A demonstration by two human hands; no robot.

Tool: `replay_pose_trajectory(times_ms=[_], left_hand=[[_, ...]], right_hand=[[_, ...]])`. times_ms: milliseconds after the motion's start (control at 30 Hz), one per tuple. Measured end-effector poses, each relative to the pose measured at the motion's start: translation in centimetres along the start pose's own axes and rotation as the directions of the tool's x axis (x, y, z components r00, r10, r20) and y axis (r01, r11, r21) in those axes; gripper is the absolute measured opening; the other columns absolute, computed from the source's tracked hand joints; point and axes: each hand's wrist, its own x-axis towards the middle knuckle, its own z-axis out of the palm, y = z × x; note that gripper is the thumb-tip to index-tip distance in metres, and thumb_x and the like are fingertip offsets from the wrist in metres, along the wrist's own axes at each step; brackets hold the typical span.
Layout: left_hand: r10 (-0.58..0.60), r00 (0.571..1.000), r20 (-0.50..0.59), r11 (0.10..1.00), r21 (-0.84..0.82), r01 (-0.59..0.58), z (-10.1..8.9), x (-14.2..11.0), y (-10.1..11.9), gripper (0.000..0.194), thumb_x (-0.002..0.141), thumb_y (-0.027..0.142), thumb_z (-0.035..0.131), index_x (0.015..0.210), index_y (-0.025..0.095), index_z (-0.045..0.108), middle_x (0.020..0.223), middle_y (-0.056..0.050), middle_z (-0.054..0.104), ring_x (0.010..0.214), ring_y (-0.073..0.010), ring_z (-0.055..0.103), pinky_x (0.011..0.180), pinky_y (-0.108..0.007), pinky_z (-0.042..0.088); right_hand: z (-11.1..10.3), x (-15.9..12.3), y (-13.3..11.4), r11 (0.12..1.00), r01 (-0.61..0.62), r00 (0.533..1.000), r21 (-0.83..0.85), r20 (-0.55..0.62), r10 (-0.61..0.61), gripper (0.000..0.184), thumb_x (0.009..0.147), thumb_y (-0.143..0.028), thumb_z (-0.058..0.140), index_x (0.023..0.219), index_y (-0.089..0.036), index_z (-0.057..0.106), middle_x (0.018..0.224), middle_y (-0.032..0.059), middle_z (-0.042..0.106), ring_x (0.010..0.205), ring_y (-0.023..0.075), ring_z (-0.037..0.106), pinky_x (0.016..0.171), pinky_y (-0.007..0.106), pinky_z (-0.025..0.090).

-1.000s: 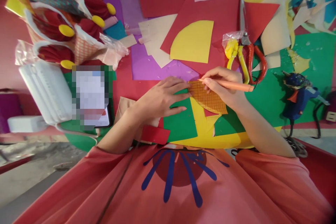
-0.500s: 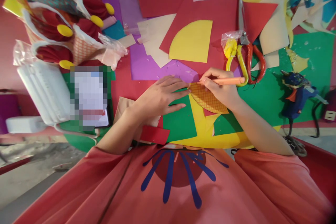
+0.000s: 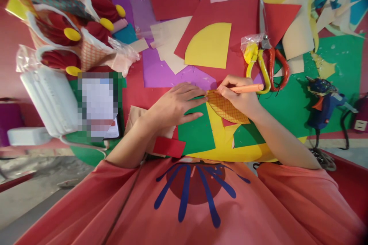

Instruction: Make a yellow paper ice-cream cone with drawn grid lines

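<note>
A: Left hand (image 3: 179, 105) first. How open?

B: Palm down, fingers loosely spread, grasping nothing. Foremost fingertips at the left corner of a gridded yellow-orange piece (image 3: 227, 109), fan-shaped, lying between the two hands.

A: Right hand (image 3: 241, 95)?

B: Closed in a writing grip on an orange pen (image 3: 250, 88). Pen leans rightward; point by the piece's upper edge. Contact of the tip: cannot tell, too small. Heel of the hand over the piece's right part.

A: Surface, from the left.

B: White adapter (image 3: 28, 136), then a white ribbed block (image 3: 48, 103). Above them, gridded cones (image 3: 93, 49) with dark red cloth and yellow ovals. Next, a phone (image 3: 116, 132), most of its screen pixelated, near the left forearm. Purple sheet (image 3: 161, 74) above the left hand.

A: Beyond that?

B: Plain yellow quarter-circle (image 3: 209, 48), partly on a red sheet (image 3: 244, 19). Yellow-handled tool (image 3: 266, 76) just beside red-handled scissors (image 3: 283, 72), blades pointing away from the person. Far right, a blue glue gun (image 3: 319, 111) on green sheeting (image 3: 290, 109).

A: The room?

B: Grey floor (image 3: 31, 183) at lower left, below the table edge; at the right margin, a socket (image 3: 360, 125).
</note>
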Motion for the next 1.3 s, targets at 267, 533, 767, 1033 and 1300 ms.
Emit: replay_pose_trajectory(times_ms=[267, 533, 767, 1033, 1300], left_hand=[[-0.026, 0.999, 0.031, 1.0, -0.002, 0.026, -0.1, 0.1, 0.1, 0.037, 0.096, 0.041, 0.048, 0.119, 0.018, 0.064, 0.124, -0.011, 0.065, 0.117, -0.0256, 0.059, 0.106, -0.048, 0.044], [-0.02, 1.0, 0.019, 1.0, 0.001, 0.02, 0.1, -0.1, 0.1, 0.037, 0.096, 0.041, 0.048, 0.121, 0.018, 0.064, 0.127, -0.011, 0.064, 0.118, -0.0269, 0.058, 0.107, -0.049, 0.043], [-0.096, 0.995, 0.014, 0.995, 0.014, 0.096, 0.1, -0.1, 0.0, 0.043, 0.097, 0.041, 0.047, 0.131, 0.018, 0.056, 0.134, -0.013, 0.059, 0.126, -0.029, 0.054, 0.109, -0.053, 0.039], [-0.137, 0.991, 0.006, 0.99, 0.045, 0.136, -0.1, 0.0, -0.1, 0.041, 0.097, 0.039, 0.046, 0.131, 0.018, 0.057, 0.133, -0.012, 0.06, 0.128, -0.0281, 0.053, 0.109, -0.051, 0.039], [-0.125, 0.992, -0.021, 0.991, 0.042, 0.126, 0.0, 0.0, 0.0, 0.04, 0.097, 0.037, 0.049, 0.129, 0.015, 0.058, 0.132, -0.013, 0.06, 0.127, -0.0281, 0.053, 0.108, -0.049, 0.041]], right_hand=[[0.0, 0.0, 0.0, 0.999, 0.034, 0.999, -0.033, 0.02, -0.033, 0.025, 0.083, -0.031, 0.06, 0.062, -0.019, 0.054, 0.057, -0.0029, 0.056, 0.053, 0.0092, 0.047, 0.053, 0.025, 0.034], [-0.3, 0.1, -0.1, 0.985, -0.055, 0.996, 0.163, 0.074, 0.043, 0.024, 0.08, -0.026, 0.062, 0.059, -0.018, 0.054, 0.053, -0.0039, 0.055, 0.048, 0.0066, 0.044, 0.045, 0.022, 0.031], [-0.9, -0.5, -0.9, 0.981, 0.028, 0.993, 0.194, -0.115, -0.006, 0.015, 0.087, -0.035, 0.063, 0.086, -0.021, 0.067, 0.065, -0.0031, 0.06, 0.051, 0.0074, 0.052, 0.048, 0.023, 0.042], [-0.6, -0.4, 0.1, 0.972, -0.031, 0.999, 0.235, -0.007, 0.034, 0.02, 0.089, -0.037, 0.059, 0.088, -0.018, 0.067, 0.067, -0.0021, 0.064, 0.054, 0.0075, 0.056, 0.05, 0.022, 0.043], [-0.5, -0.4, 0.6, 0.992, 0.02, 0.999, 0.121, -0.038, -0.016, 0.021, 0.088, -0.034, 0.059, 0.076, -0.017, 0.065, 0.06, -0.0031, 0.061, 0.053, 0.0078, 0.055, 0.051, 0.022, 0.039]])
